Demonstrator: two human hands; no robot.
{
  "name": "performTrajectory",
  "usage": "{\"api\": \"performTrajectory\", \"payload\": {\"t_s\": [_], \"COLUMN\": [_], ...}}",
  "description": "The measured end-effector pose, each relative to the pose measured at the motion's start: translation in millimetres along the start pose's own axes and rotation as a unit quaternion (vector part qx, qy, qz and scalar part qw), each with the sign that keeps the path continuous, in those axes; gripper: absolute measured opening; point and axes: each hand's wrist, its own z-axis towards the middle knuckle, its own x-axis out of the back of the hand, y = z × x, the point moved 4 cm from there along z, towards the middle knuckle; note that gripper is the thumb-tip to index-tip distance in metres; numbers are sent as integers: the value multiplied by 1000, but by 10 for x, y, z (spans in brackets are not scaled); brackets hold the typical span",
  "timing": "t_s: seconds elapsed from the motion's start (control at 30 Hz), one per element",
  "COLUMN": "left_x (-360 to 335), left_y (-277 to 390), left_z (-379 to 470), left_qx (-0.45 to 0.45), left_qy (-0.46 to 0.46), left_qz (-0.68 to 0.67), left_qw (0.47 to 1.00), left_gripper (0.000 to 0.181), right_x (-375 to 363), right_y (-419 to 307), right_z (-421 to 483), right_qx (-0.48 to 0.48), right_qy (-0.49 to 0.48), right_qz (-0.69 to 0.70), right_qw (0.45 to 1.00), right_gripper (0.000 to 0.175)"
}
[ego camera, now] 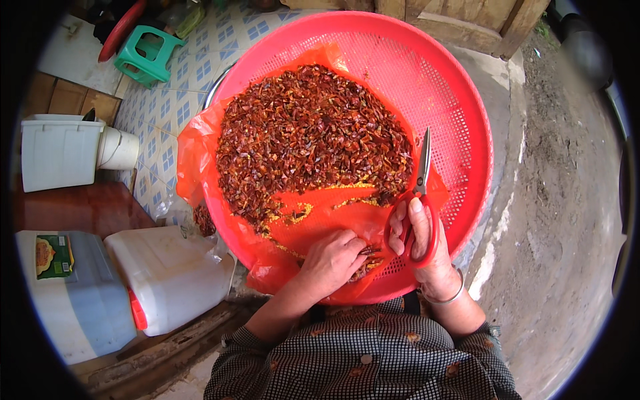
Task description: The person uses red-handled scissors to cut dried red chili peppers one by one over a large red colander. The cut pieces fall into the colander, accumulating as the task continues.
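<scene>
My right hand [425,235] grips red-handled scissors [424,170], with fingers through the loops and the blades closed, pointing away from me. My left hand [332,260] is low over the near edge of an orange-red plastic sheet [325,215]. Its curled fingertips touch a small heap of dried chilli pieces [362,272]; whether they pinch any is hidden. Beyond both hands spreads a large pile of cut dried red chillies [315,130], with yellow seeds [302,214] scattered along its near side. Sheet and chillies lie in a round, perforated pink plastic tray [430,85].
At left stand a white plastic bin [60,150], a white bucket [118,148] and two large plastic jerrycans [170,275], [75,300]. A green plastic stool [149,55] sits on the tiled floor [185,85]. A wooden door [460,25] is at the back; bare ground [560,200] lies right.
</scene>
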Motion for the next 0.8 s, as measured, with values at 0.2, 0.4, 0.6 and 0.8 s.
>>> {"api": "performTrajectory", "payload": {"t_s": [0.2,0.4,0.6,0.8], "left_x": [37,108,194,259], "left_y": [-53,-291,-521,-525], "left_z": [-10,-22,-25,-58], "left_qx": [5,173,229,244], "left_qy": [7,29,37,113], "left_qz": [-124,-382,-380,-479], "left_qw": [992,907,895,836], "left_gripper": [17,22,16,12], "right_x": [1,-28,-90,-51], "right_y": [43,58,46,131], "right_z": [-5,-18,-13,-21], "right_qx": [-20,-42,-54,-58], "right_qy": [-26,-49,-62,-112], "right_qz": [-30,-99,-155,-194], "right_qw": [999,993,985,973], "right_gripper": [36,37,35,37]}}
